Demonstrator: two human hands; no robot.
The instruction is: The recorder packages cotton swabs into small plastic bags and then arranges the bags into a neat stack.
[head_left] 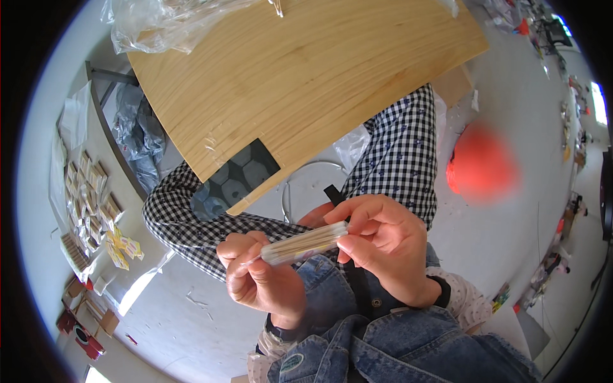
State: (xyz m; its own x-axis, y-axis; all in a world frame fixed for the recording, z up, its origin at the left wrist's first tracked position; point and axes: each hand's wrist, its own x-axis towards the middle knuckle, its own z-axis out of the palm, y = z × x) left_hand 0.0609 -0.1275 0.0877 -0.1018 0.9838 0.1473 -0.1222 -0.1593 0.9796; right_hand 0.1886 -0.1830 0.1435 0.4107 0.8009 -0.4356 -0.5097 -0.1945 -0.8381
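Both my hands hold a small pack of cotton swabs (303, 246) above my lap. It is a bundle of thin pale sticks with white tips, in what looks like clear plastic wrap. My left hand (265, 274) is closed, its thumb and fingers pinching the left end of the pack. My right hand (386, 246) grips the right end between thumb and fingers. The pack tilts slightly, its right end farther from me. Beyond it stands a wooden table (300, 83), with a dark hexagon-patterned rectangle (246, 172) at its near corner.
Clear plastic bags (172, 25) lie on the table's far left. On the left, several small packs (89, 198) and yellow packets (123, 247) are spread out. A blurred red object (485, 163) is at the right. Scraps (199, 301) lie on the grey floor (211, 341).
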